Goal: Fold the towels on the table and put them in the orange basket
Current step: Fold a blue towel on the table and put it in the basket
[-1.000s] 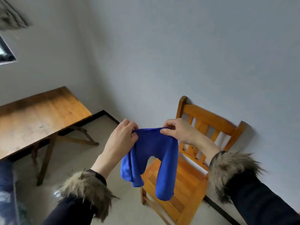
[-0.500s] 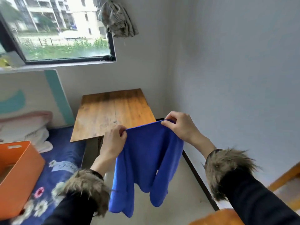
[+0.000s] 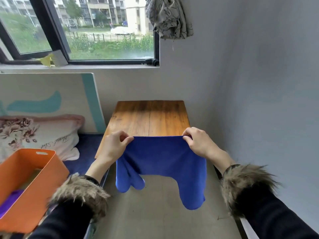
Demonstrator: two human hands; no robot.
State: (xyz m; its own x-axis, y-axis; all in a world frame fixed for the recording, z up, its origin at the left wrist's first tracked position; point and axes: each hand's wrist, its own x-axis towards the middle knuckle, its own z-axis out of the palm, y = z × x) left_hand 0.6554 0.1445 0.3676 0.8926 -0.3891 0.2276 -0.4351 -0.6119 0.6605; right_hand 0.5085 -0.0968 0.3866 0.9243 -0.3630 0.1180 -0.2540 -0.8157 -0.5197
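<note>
While held up at frame centre: soft blue cloth towel (image 3: 162, 159), top edge taut
Left hand (image 3: 114, 147): pinches its left corner
Right hand (image 3: 198, 144): pinches its right corner
Lower left: orange plastic basket (image 3: 50, 171), possibly purple cloth inside

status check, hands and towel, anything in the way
Left hand and right hand each pinch a top corner of the blue towel. Towel hangs unfolded in front of the table. Orange basket at left, nothing blocking.

Left grip (image 3: 114, 146), right grip (image 3: 198, 144) pinched
</note>
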